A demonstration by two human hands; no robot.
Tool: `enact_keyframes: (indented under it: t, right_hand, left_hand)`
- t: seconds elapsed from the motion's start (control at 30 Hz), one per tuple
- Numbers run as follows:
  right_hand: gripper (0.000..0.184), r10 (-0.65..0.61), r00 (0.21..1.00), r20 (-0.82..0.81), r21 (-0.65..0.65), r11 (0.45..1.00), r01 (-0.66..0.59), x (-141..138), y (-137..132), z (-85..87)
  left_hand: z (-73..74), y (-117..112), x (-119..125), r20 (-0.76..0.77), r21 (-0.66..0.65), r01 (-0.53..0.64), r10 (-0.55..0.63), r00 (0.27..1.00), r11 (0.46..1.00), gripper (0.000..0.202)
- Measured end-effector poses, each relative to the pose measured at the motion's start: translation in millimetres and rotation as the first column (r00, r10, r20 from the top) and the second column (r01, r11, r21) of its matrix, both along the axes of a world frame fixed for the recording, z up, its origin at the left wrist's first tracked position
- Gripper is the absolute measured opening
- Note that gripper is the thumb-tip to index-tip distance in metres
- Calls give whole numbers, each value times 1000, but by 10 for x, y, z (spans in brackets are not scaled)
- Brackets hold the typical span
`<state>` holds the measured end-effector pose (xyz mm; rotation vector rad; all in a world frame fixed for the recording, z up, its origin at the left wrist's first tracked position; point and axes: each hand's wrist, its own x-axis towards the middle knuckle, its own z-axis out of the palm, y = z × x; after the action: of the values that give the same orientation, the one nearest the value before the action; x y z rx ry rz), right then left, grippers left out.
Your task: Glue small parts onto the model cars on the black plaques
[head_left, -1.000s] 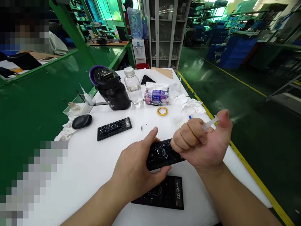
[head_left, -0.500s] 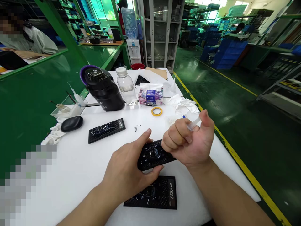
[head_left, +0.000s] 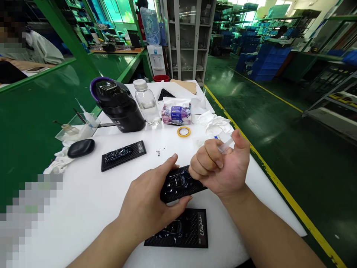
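My left hand (head_left: 152,197) grips a black carbon-weave plate (head_left: 178,183) with a glossy car shape on it, held just above the white table (head_left: 97,193). My right hand (head_left: 223,167) is curled shut on a small clear syringe-like applicator (head_left: 225,146), its knuckles resting on the plate's right end. A second black plate (head_left: 184,230) with silver lettering lies flat below my hands. A third plate (head_left: 123,155) lies to the left of them.
At the back stand a black jug with a purple lid (head_left: 118,106), a clear bottle (head_left: 145,102), a tissue pack (head_left: 176,113), a yellow tape ring (head_left: 184,131) and crumpled wipes (head_left: 217,124). A clear tray (head_left: 75,128) and a black pebble-shaped case (head_left: 80,147) sit left. A person sits far left.
The view has shifted slightly, so everything sits a little further left. My right hand's thumb has closed in over the applicator. Both hands stay on the plate.
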<state>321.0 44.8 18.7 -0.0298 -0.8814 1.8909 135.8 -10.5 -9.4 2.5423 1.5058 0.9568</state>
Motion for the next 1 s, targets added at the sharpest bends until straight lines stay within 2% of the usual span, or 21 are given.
enact_keyframes:
  t: [0.3, 0.4, 0.53, 0.63, 0.7, 0.73, 0.8, 0.87, 0.93, 1.0]
  right_hand:
    - [69, 4, 1000, 2, -2, 1000, -4, 6, 6, 9]
    - [70, -3, 999, 37, 34, 999, 1, 2, 17, 8]
    - [68, -81, 972, 220, 171, 984, 44, -33, -25, -26]
    - [58, -194, 858, 476, 325, 945, 34, -78, -100, -50]
    - [50, -250, 801, 544, 370, 928, 38, -90, -124, -52]
    - [47, -279, 809, 518, 363, 928, 88, -84, -115, -48]
    - [45, -371, 846, 382, 281, 919, 276, -39, -54, -36]
    - [42, -493, 827, 270, 151, 870, 469, 36, 52, -33]
    - [35, -620, 733, 280, 93, 778, 622, 113, 172, -57]
    - [30, -722, 603, 339, 145, 673, 725, 165, 277, -116]
  left_hand:
    - [1, 3, 7, -4, 3, 6, -6, 1000, 1000, 83]
    - [-8, 5, -2, -3, -11, -6, 6, 1000, 1000, 85]
    - [-31, 30, -9, -59, -55, -30, 27, 998, 998, 88]
    - [-41, 56, 12, -135, -112, -65, 50, 990, 992, 82]
    - [-38, 78, 21, -168, -146, -82, 57, 984, 986, 79]
    - [-33, 93, 15, -172, -157, -92, 64, 983, 983, 81]
    - [-10, 137, -36, -150, -179, -120, 94, 984, 977, 90]
    - [27, 198, -146, -107, -182, -148, 130, 986, 972, 98]
    - [75, 268, -300, -75, -173, -180, 169, 983, 968, 101]
    - [126, 332, -462, -68, -169, -213, 204, 976, 962, 98]
